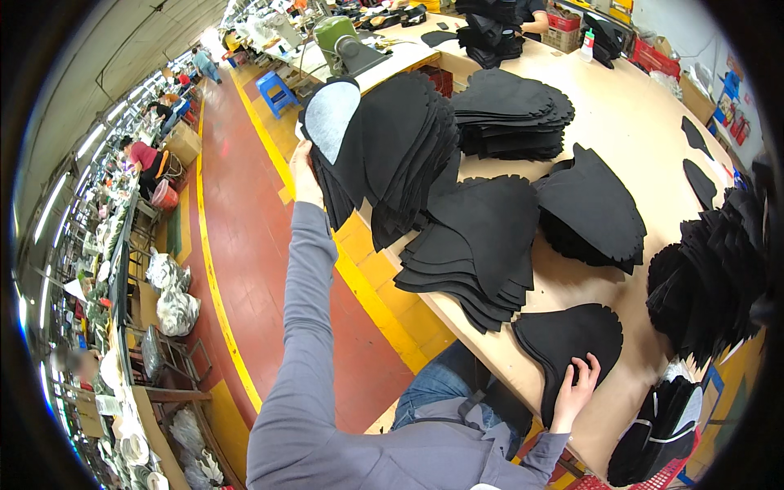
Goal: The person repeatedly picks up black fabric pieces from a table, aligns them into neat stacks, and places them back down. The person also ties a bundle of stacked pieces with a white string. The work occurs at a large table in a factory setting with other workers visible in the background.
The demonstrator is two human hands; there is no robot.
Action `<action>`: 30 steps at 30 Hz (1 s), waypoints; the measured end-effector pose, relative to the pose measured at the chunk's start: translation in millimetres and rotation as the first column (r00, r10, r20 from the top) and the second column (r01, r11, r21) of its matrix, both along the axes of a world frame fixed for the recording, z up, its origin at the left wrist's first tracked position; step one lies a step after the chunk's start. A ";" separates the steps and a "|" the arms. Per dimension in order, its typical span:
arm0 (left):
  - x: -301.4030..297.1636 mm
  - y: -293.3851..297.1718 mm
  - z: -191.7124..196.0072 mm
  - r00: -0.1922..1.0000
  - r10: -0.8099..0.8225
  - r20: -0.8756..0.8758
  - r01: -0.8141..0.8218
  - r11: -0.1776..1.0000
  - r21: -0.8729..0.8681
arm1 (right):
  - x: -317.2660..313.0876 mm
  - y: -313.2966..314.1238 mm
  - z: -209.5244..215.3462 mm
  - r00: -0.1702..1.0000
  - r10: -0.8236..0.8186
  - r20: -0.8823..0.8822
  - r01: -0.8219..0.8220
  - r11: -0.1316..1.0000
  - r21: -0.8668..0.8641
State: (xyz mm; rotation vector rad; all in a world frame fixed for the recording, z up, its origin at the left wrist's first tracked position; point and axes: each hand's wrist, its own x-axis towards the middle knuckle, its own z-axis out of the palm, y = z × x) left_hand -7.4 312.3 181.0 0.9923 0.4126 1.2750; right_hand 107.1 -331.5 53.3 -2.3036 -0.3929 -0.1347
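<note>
My left hand [305, 173] reaches far forward and grips the edge of black cut fabric pieces [347, 175] that overhang the table's left edge. A rounded pale grey patch [332, 121] covers part of the top piece there, and my fingertips are partly hidden. Against them leans a thick stack of black pieces [406, 122]. Close to my body, my right hand [576, 394] rests with fingers spread on a black curved piece [572, 339] with a notched edge. Between my hands lies a fanned stack of black pieces [482, 237].
More black stacks [592, 208] lie on the pale table [645, 155], with a tall heap [710, 278] at right. A red basket [665, 474] holds black pieces at lower right. A green machine [343, 45] stands beyond; a red walkway [253, 204] runs along the left.
</note>
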 end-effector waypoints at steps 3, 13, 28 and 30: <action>9.2 -7.9 2.4 1.000 0.003 -0.007 -0.003 1.000 0.027 | 0.4 -1.5 -2.7 0.999 0.000 0.045 0.000 1.000 -0.019; 60.7 -54.2 25.7 0.914 0.172 -0.368 -0.019 0.923 0.384 | -0.9 0.2 0.5 0.999 -0.004 0.036 0.006 1.000 -0.030; 59.0 -113.0 8.3 0.424 0.587 -0.690 0.322 0.614 0.721 | -1.7 -1.7 4.8 0.998 -0.006 -0.066 0.006 1.000 0.004; 60.0 -102.7 5.7 0.334 0.648 -0.684 0.380 0.572 0.727 | -2.0 -2.0 6.9 0.997 -0.010 -0.079 0.010 1.000 0.002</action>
